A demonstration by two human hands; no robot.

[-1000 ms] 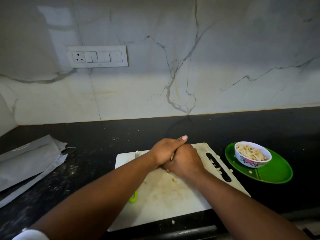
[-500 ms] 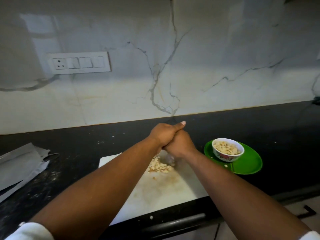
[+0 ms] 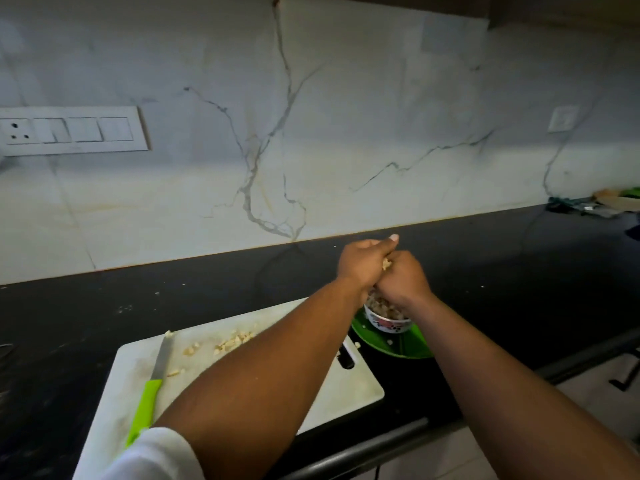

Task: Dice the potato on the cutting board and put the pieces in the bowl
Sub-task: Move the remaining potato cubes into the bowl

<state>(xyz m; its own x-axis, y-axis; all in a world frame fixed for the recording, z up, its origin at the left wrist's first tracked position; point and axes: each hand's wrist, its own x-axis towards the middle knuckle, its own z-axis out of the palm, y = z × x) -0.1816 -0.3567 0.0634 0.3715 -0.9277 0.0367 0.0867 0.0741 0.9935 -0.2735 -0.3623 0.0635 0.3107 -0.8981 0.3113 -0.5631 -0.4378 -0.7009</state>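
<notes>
My left hand [image 3: 362,263] and my right hand [image 3: 401,280] are cupped together directly above the small patterned bowl [image 3: 386,322], holding a scoop of diced potato pieces [image 3: 385,263] between them. The bowl holds diced potato and stands on a green plate [image 3: 391,346], mostly hidden by my hands and forearms. On the white cutting board [image 3: 346,393] a scatter of diced potato [image 3: 232,341] remains near its far edge. A knife with a green handle [image 3: 147,403] lies on the board's left side.
The black counter [image 3: 173,289] runs along a marble wall with a switch panel [image 3: 69,130] at left. Cloths and other items [image 3: 595,206] lie at the far right. A dark rail [image 3: 381,445] lines the counter's front edge.
Both hands, cupped together, lifted a scoop of potato pieces off the board and carried it right to above the bowl. The camera view swung right.
</notes>
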